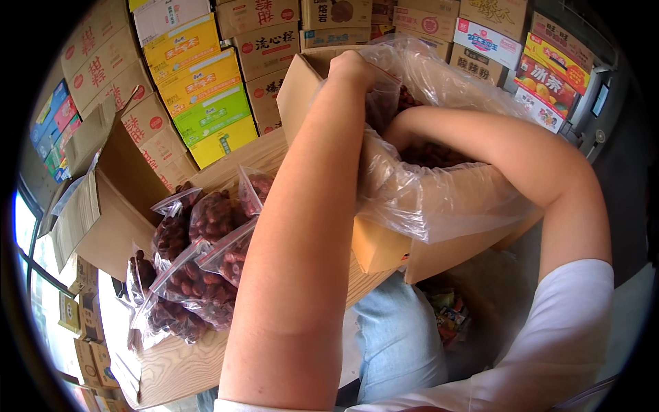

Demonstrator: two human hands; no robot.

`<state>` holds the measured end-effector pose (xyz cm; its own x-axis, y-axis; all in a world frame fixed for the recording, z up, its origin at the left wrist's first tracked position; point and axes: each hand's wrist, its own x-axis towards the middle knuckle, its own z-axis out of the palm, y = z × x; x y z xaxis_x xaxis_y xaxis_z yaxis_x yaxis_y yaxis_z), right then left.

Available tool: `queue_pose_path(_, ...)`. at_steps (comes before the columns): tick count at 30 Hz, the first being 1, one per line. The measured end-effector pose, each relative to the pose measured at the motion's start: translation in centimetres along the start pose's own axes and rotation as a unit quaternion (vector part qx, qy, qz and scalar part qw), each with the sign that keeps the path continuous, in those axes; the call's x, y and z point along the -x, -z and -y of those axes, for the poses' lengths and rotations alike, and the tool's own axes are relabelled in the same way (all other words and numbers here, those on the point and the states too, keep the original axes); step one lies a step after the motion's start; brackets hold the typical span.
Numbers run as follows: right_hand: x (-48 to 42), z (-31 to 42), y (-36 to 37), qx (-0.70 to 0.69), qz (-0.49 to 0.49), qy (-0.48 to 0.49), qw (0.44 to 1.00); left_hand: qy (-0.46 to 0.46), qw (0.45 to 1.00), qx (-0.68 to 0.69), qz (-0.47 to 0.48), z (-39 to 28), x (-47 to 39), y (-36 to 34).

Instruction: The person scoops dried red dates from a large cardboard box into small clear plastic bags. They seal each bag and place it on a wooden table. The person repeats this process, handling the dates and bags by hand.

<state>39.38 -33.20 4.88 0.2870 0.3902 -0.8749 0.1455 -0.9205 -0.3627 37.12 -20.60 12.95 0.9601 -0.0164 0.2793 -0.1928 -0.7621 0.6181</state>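
Note:
My left hand [352,71] is at the far side of an open cardboard box [299,95], its fingers closed on the rim of a clear zip-lock bag [382,98]. The bag hangs inside the box, near dark red dried dates or jujubes [437,156]. A clear plastic liner [443,198] drapes over the box's near edge. My right hand [397,133] reaches down into the box beside the bag; its fingers are hidden, so its grip does not show. Left of my left forearm, several filled zip-lock bags of the same fruit [198,288] lie on the wooden table [177,368].
An open cardboard carton [121,226] stands at the table's left end. Stacked printed cartons [206,92] line the far side, with more cartons [545,77] at right. Below the lined box, colourful packets [453,314] lie near my jeans-clad leg [401,335].

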Motion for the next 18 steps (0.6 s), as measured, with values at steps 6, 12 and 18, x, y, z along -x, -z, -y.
queue_pose_path(6, -2.5, -1.0, 1.7, -0.027, 0.039, -0.012, 0.999, 0.004, 1.0, -0.018, -0.005, 0.1, 0.6, 0.7)
queue_pose_path(12, -6.4, -8.9, 7.3, 0.082, 0.044, -0.056, 0.994, -0.004, 1.0, -0.017, -0.023, -0.1, -1.1, -1.1)
queue_pose_path(18, -1.0, -1.1, 1.1, 0.058, 0.044, 0.059, 0.996, -0.001, 0.999, -0.037, -0.026, 0.7, -1.0, -0.3)
